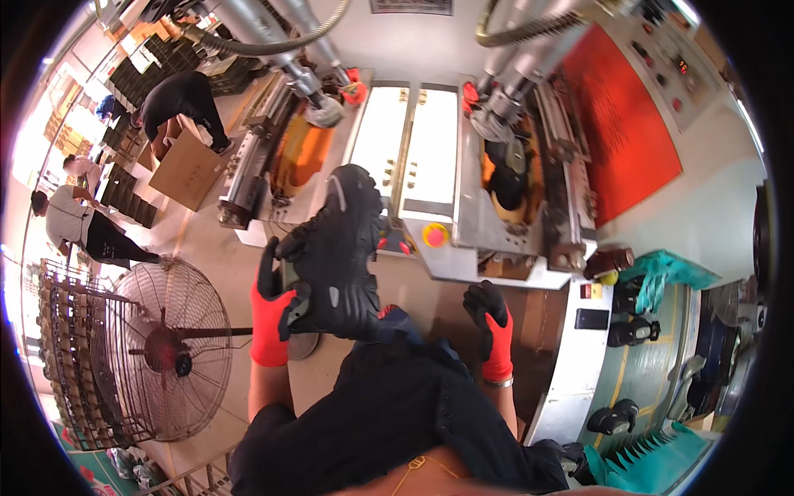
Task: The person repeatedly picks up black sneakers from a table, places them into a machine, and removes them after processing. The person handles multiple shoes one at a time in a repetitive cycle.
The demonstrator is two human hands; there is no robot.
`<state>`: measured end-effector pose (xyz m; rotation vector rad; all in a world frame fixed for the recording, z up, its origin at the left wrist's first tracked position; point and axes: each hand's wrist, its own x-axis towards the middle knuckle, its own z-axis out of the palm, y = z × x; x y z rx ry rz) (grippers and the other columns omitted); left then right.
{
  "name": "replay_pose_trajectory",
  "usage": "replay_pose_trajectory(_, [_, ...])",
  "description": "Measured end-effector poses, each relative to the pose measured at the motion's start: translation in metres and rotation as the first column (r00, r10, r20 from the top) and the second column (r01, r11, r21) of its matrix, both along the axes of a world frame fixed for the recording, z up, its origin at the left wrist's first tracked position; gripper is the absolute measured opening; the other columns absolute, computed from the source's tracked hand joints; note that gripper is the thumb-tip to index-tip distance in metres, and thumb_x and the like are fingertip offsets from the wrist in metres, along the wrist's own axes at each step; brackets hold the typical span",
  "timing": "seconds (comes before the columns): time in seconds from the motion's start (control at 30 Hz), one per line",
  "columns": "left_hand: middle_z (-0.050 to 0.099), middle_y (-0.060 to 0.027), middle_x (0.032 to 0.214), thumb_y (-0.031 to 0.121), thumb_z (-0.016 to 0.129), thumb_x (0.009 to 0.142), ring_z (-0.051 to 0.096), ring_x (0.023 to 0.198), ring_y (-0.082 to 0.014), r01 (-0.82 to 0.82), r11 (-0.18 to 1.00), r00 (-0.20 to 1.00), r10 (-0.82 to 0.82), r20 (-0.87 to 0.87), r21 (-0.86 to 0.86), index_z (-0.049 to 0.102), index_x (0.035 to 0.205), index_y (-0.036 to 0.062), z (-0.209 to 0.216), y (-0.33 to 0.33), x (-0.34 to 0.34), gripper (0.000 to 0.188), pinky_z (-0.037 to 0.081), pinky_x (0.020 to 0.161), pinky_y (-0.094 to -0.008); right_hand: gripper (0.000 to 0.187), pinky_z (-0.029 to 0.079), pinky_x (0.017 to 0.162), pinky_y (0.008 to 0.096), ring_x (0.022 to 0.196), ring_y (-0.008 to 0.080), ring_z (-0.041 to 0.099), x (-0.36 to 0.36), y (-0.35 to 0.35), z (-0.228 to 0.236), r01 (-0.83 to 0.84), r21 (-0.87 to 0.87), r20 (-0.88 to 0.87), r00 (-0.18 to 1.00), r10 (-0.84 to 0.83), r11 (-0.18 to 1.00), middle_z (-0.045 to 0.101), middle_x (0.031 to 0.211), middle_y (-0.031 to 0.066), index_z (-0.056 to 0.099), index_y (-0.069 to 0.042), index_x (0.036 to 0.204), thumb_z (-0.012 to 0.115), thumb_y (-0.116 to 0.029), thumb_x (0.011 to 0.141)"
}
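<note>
A black shoe (337,256) with grey trim is held up in front of me by its heel end, toe pointing away. My left hand (273,310), in a red glove with black fingers, is closed around its lower left side. My right hand (490,322), gloved the same way, hovers before the machine's right side with loosely bent fingers and nothing in it. Another black shoe (506,174) sits in the machine's right station, under a metal clamp arm (500,107). The left station (302,157) shows an orange lining and no shoe.
A red and yellow button (435,236) is on the machine front. A large fan (169,347) stands at left beside a rack (74,355). At right, a phone (591,319) lies on a white ledge near a green conveyor carrying shoes (614,417). Two people work at far left.
</note>
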<state>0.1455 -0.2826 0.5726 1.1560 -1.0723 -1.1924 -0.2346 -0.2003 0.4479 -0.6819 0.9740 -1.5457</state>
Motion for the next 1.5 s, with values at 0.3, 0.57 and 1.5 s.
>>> replay_pose_trajectory(0.3, [0.065, -0.0103, 0.136, -0.003, 0.066, 0.089, 0.067, 0.108, -0.0155, 0.129, 0.99, 0.986, -0.122, 0.117, -0.05, 0.052, 0.151, 0.0012, -0.024, -0.251, 0.175, 0.063, 0.055, 0.086, -0.025, 0.059, 0.047, 0.114, 0.0461, 0.131, 0.0346, 0.06, 0.1, -0.078, 0.011, 0.022, 0.054, -0.065, 0.998, -0.019, 0.998, 0.058, 0.145, 0.0239, 0.042, 0.005, 0.154, 0.06, -0.014, 0.101])
replay_pose_trajectory(0.57, [0.072, -0.0125, 0.126, 0.011, 0.083, 0.077, 0.069, 0.112, -0.0239, 0.225, 0.969, 0.816, -0.131, 0.563, -0.1, 0.062, 0.14, 0.004, -0.115, -0.494, 0.176, 0.067, 0.055, 0.098, -0.0371, 0.053, 0.047, 0.114, 0.0417, 0.128, 0.0291, 0.063, 0.11, -0.074, 0.028, 0.285, 0.144, -0.184, 0.949, -0.258, 0.948, 0.063, 0.14, 0.0191, 0.048, 0.004, 0.15, 0.055, -0.011, 0.099])
replay_pose_trajectory(1.5, [0.04, -0.0276, 0.161, 0.01, 0.073, 0.096, 0.042, 0.146, -0.0417, 0.262, 0.857, 0.831, 0.033, 0.555, -0.443, 0.037, 0.158, -0.0038, -0.115, -0.251, -0.021, 0.073, 0.035, 0.121, -0.0486, 0.052, 0.052, 0.079, 0.0267, 0.091, 0.0086, 0.06, 0.121, -0.095, -0.015, 0.466, 0.081, -0.316, 0.85, -0.42, 0.881, 0.071, 0.124, 0.0034, 0.054, -0.002, 0.148, 0.059, -0.001, 0.096])
